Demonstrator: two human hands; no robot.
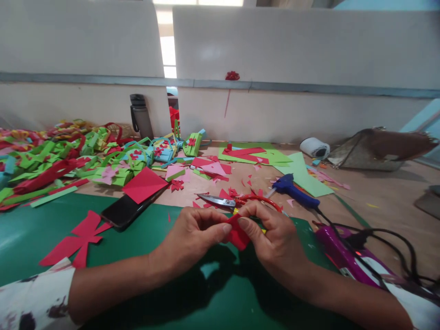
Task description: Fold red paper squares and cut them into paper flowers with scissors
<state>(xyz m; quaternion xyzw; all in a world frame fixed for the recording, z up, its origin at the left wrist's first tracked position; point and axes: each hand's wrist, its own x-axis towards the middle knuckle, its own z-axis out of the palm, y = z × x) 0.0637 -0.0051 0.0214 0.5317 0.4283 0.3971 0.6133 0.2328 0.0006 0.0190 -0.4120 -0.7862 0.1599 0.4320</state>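
Note:
Between both hands, above the green mat, is a small piece of folded red paper. My left hand pinches its left edge with thumb and fingertips. On the opposite side, my right hand grips the paper between thumb and forefinger. Just beyond the hands lie scissors with red handles, partly hidden by my right hand. A red paper cutout shaped like a flower rests on the mat at left. Near it, a square of red paper overlaps a black phone.
A blue glue gun and a purple power strip with black cables lie at right. Coloured paper pieces are heaped at left, beside a grey bottle. A handbag and a white roll sit by the back panel.

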